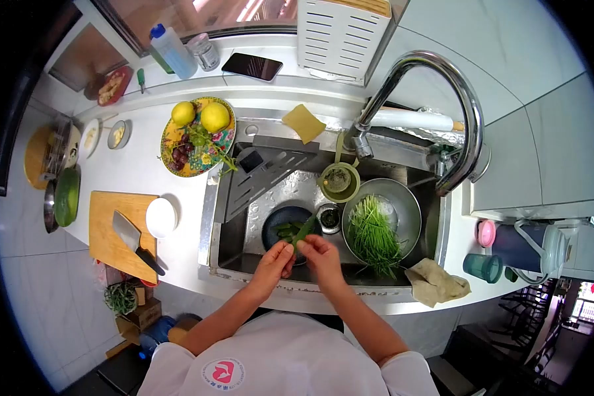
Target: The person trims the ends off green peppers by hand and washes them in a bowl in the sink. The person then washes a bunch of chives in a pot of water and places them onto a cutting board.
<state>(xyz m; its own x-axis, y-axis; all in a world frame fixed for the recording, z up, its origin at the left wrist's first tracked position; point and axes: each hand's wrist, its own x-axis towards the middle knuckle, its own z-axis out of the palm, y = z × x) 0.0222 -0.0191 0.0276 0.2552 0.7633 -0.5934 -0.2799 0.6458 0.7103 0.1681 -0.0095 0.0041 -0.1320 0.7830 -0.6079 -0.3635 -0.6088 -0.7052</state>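
Observation:
Over the front of the steel sink (257, 204), my left hand (275, 264) and my right hand (321, 258) pinch a green pod (304, 230) between them, fingertips close together. Just beneath, a dark blue bowl (270, 228) holds more green pieces (286, 231). To the right, a metal basin (409, 218) contains a bunch of thin green stalks (374, 234). A small green strainer (338, 181) sits behind the drain (329, 218).
Left of the sink are a cutting board (105, 224) with a knife (135, 241), a white bowl (161, 218) and a patterned fruit plate (200, 162). The faucet (465, 99) arches over the sink's right side. A cloth (437, 284) lies on the front right edge.

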